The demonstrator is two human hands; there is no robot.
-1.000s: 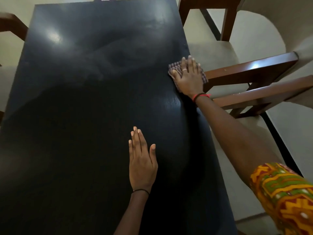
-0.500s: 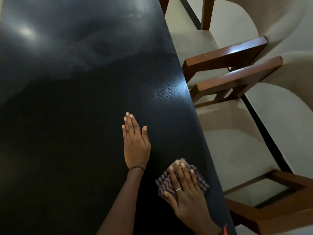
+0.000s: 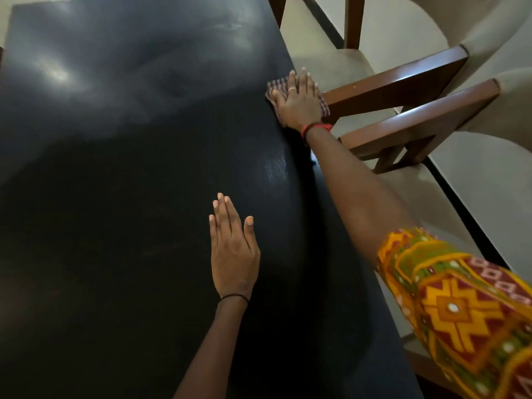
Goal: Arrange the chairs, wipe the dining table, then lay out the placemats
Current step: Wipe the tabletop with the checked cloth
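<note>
A long black dining table [image 3: 121, 197] fills the left and middle of the head view. My right hand [image 3: 298, 102] presses flat on a checked cloth [image 3: 277, 87] at the table's right edge, arm stretched far forward. Only the cloth's corners show around the fingers. My left hand [image 3: 233, 249] lies flat on the tabletop nearer to me, fingers together, holding nothing. Two chairs with brown wooden arms and beige seats stand along the right side: the far chair [image 3: 397, 82] and the near chair [image 3: 420, 125].
Light floor with a dark stripe [image 3: 466, 197] runs behind the chairs at the right. A patterned orange sleeve [image 3: 460, 306] covers my right upper arm. Glare patches lie on the far part of the tabletop.
My right hand slid the cloth along the right edge toward me, then back out to the far position. The left hand has stayed flat on the table.
</note>
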